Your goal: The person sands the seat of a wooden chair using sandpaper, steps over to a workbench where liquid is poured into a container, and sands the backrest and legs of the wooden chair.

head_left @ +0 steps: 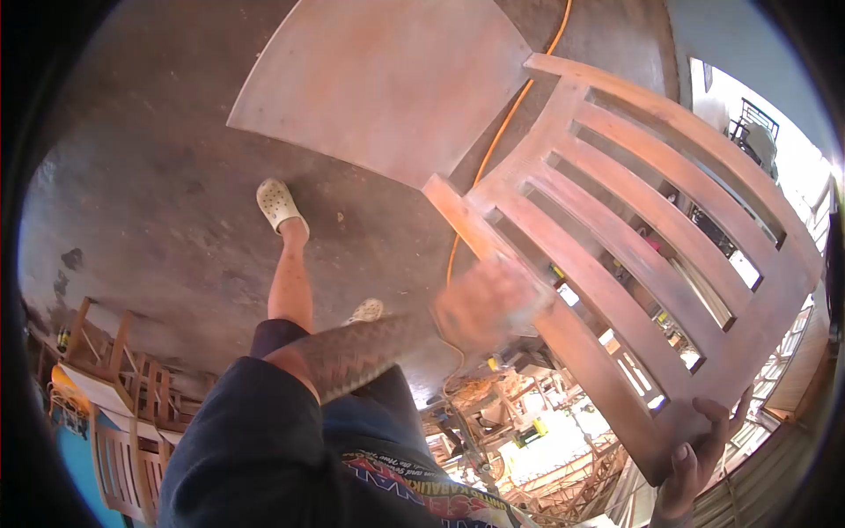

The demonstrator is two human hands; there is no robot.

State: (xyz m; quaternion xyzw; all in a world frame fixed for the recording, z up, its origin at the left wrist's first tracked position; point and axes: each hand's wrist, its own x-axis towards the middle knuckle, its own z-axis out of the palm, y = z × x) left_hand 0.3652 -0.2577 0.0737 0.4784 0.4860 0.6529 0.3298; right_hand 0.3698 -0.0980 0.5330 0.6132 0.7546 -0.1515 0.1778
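Observation:
A wooden chair with a slatted back [607, 233] and a broad, smooth seat [396, 88] fills the upper middle and right. My left hand [493, 299], blurred by motion, is at the outer rail of the back; its fingers and anything within them cannot be made out. At the lower right, my right hand [700, 462] grips the corner of the back's end rail, with thumb and fingers on either side of the wood.
An orange cord [500, 132] runs over the dark floor [158, 202] behind the chair. Other wooden chairs [119, 400] stand at the lower left. Scattered timber [546, 466] lies at the lower middle. My feet in light clogs [277, 202] are on the floor.

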